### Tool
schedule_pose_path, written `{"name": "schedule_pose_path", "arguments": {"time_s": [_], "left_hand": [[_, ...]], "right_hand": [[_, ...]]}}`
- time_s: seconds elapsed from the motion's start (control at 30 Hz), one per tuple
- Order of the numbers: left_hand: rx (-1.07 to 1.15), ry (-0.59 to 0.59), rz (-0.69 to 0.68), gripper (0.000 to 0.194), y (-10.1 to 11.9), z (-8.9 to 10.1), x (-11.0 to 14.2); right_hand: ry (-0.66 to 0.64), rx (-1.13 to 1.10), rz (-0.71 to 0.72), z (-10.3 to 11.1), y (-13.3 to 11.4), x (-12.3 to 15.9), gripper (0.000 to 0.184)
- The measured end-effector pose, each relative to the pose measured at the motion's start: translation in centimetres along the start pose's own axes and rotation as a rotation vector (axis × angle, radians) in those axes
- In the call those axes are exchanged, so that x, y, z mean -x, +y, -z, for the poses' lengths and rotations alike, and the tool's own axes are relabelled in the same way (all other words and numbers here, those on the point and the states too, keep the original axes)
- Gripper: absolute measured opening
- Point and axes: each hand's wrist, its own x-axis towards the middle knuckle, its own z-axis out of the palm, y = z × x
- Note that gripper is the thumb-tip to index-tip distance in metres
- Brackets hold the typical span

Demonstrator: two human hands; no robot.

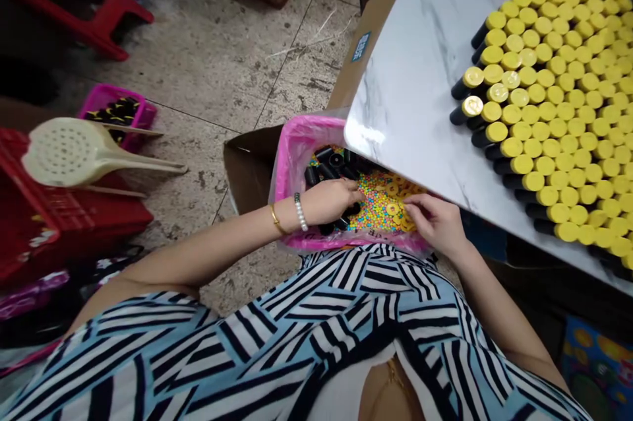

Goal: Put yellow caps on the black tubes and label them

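Observation:
A pink basket (291, 150) lined with clear plastic sits in front of me, holding small multicoloured beads (376, 204), black tubes (326, 170) and round yellow caps (394, 208). My left hand (332, 200) reaches in from the left with its fingers curled down by the beads and a black tube. What its fingertips hold, if anything, is hidden. At the basket's right side, my right hand (435, 218) pinches thumb and fingers together at the edge of a yellow cap. Part of the basket lies under the table corner.
On the marble-patterned table (420, 78) stand many yellow-capped black tubes (558, 111) in close rows. An open cardboard box (250, 173) is around the basket. To the left are a cream strainer scoop (69, 150), a red crate (99, 216), a small pink basket (146, 114) and stools (103, 18).

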Motion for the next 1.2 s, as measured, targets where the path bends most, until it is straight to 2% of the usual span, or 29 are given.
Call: {"name": "schedule_pose_path", "arguments": {"time_s": [0.1, 0.17, 0.33, 0.4, 0.5, 0.6, 0.63, 0.73, 0.87, 0.97, 1.03, 1.13, 1.2], "left_hand": [[-0.151, -0.074, 0.07, 0.025, -0.2, -1.9, 0.4], [-0.214, -0.103, 0.038, 0.028, 0.3, -2.7, 0.2], [-0.393, -0.025, -0.011, 0.016, 2.3, -4.0, -1.5], [-0.419, -0.024, -0.036, 0.017, 3.0, -4.7, -2.5], [-0.346, -0.076, -0.12, 0.017, 3.5, -5.4, -3.5], [-0.165, -0.104, -0.136, 0.011, 3.0, -5.4, -3.6], [-0.063, -0.11, -0.138, 0.014, 2.6, -5.1, -3.5], [0.312, -0.095, -0.128, 0.039, 1.3, -3.9, -2.9], [0.631, -0.06, -0.047, 0.044, 0.3, -2.5, -2.1], [0.723, -0.072, -0.042, 0.046, 0.2, -2.3, -2.0], [0.723, -0.06, -0.056, 0.047, 0.2, -2.4, -2.0], [0.688, -0.04, -0.067, 0.045, 0.1, -2.6, -2.2], [0.711, -0.06, -0.071, 0.044, 0.0, -2.7, -2.2]], "right_hand": [[-0.009, 0.132, -0.061, -0.8, 0.5, -0.6, 0.026], [-0.058, 0.191, -0.068, -1.4, 0.4, -0.6, 0.029], [-0.273, 0.57, -0.091, -3.6, -0.9, -0.1, 0.026], [-0.344, 0.705, -0.101, -4.5, -1.4, -0.2, 0.024], [-0.398, 0.752, -0.103, -5.0, -1.6, -0.7, 0.022], [-0.384, 0.695, -0.111, -4.3, -1.1, -0.8, 0.02], [-0.377, 0.663, -0.114, -3.9, -0.8, -0.7, 0.02], [-0.393, 0.513, -0.096, -2.8, 0.3, 0.0, 0.019], [-0.399, 0.365, -0.049, -2.7, 1.4, 1.0, 0.029], [-0.4, 0.372, -0.056, -3.1, 1.5, 1.3, 0.032], [-0.381, 0.294, -0.052, -3.0, 1.3, 1.1, 0.026], [-0.258, -0.02, -0.074, -2.1, 0.8, 0.9, 0.016], [-0.176, -0.308, -0.165, -1.3, 0.5, 0.9, 0.018]]}}
